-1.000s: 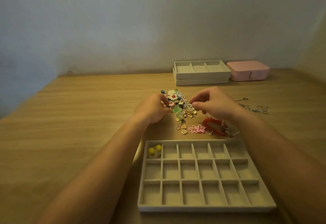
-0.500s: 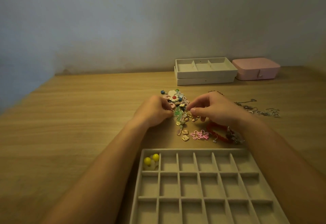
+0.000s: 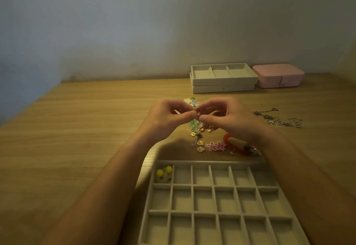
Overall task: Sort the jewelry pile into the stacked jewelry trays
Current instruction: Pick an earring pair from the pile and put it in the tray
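My left hand (image 3: 167,117) and my right hand (image 3: 229,118) meet above the jewelry pile (image 3: 198,129), fingertips pinched together on a small gold piece (image 3: 197,112) from which green and gold charms hang. Pink flower earrings (image 3: 215,146) and a red bracelet (image 3: 234,144) lie on the table just behind the grey grid tray (image 3: 217,188). That tray sits in front of me with a yellow ball earring pair (image 3: 163,172) in its far left compartment. Much of the pile is hidden behind my hands.
Two stacked grey trays (image 3: 223,85) stand at the back against the wall, a pink jewelry box (image 3: 277,76) beside them on the right. Silver chains (image 3: 279,118) lie loose on the wooden table (image 3: 77,138) to the right of my hands.
Both hands have risen off the pile and come together, lifting a gold piece with dangling charms. The view has moved closer to the grid tray.
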{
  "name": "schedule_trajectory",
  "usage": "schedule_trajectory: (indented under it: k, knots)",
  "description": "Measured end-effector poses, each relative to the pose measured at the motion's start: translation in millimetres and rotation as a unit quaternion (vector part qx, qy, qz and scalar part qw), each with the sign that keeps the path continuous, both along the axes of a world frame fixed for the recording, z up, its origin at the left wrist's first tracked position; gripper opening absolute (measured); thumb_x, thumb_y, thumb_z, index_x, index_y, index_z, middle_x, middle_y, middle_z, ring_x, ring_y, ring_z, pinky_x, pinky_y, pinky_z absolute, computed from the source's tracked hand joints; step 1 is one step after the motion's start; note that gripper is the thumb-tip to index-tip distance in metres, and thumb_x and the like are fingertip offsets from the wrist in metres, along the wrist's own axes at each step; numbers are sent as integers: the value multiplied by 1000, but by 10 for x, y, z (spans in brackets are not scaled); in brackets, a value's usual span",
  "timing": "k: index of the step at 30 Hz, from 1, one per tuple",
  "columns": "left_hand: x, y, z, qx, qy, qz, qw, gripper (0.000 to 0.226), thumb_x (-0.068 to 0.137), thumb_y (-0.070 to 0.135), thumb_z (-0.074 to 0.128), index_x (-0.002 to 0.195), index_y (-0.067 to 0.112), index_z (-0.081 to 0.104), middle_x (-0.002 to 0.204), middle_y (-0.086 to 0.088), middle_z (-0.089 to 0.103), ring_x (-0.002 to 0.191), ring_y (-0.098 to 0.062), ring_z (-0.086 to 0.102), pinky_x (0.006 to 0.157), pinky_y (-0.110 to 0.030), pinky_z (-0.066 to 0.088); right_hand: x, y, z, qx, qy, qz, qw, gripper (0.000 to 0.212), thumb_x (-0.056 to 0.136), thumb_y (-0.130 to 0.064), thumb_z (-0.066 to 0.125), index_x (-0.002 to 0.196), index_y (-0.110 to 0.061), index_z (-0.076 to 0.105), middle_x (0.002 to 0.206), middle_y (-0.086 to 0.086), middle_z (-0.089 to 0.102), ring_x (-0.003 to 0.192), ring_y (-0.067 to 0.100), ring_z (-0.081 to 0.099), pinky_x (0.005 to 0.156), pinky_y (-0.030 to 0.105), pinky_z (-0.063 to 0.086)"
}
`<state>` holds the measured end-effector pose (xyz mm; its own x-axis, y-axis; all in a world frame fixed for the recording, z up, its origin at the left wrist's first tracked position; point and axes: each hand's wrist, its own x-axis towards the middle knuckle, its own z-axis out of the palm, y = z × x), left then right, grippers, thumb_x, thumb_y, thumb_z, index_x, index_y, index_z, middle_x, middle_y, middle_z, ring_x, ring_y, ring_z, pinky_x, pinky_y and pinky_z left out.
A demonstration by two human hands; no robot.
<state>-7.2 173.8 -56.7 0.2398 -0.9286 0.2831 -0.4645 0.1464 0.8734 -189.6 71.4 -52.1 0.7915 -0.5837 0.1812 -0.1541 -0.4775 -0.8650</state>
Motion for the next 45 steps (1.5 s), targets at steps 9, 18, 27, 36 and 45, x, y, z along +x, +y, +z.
schedule_trajectory:
  k: [9, 18, 27, 36, 45]
  knots:
    - [-30, -3, -9, -11, 23, -29, 999, 7, 85, 17, 78, 84, 24, 79, 76, -4, 72, 69, -16, 55, 63, -40, 45, -26, 45, 7, 30, -53, -4, 998, 24, 90, -20, 74, 114, -20, 72, 99, 2, 76, 88, 19, 74, 72, 30, 62]
    - [-63, 14, -3, -3, 20, -19, 1000, 5, 86, 19, 77, 89, 16, 77, 77, -4, 71, 67, -13, 54, 60, -29, 45, -30, 58, -6, 98, -98, -27, 990, 15, 93, -10, 67, 106, -6, 74, 89, 13, 78, 78, 26, 76, 70, 31, 63]
    - [-134, 66, 86, -35, 22, -59, 997, 18, 77, 10, 83, 91, 14, 72, 89, 0, 72, 73, -12, 66, 55, -22, 49, -62, 98, 35, 310, -85, 26, 947, 22, 84, -19, 66, 97, -2, 71, 76, 10, 69, 63, 15, 67, 59, 26, 58]
    - [-121, 94, 137, -66, 33, -49, 996, 22, 77, 25, 76, 93, 10, 73, 82, -5, 74, 73, -22, 70, 58, -29, 58, -77, 119, 55, 412, -122, 72, 900, 19, 89, -8, 61, 103, -4, 72, 80, 8, 69, 69, 14, 67, 64, 27, 60]
    - [-142, 80, 126, -51, 50, -67, 995, 28, 85, 3, 73, 112, 9, 69, 87, -13, 74, 77, -23, 73, 63, -32, 61, -32, 151, 76, 400, -103, 38, 910, 17, 83, -15, 67, 95, -4, 71, 68, 4, 63, 58, 10, 57, 55, 20, 53]
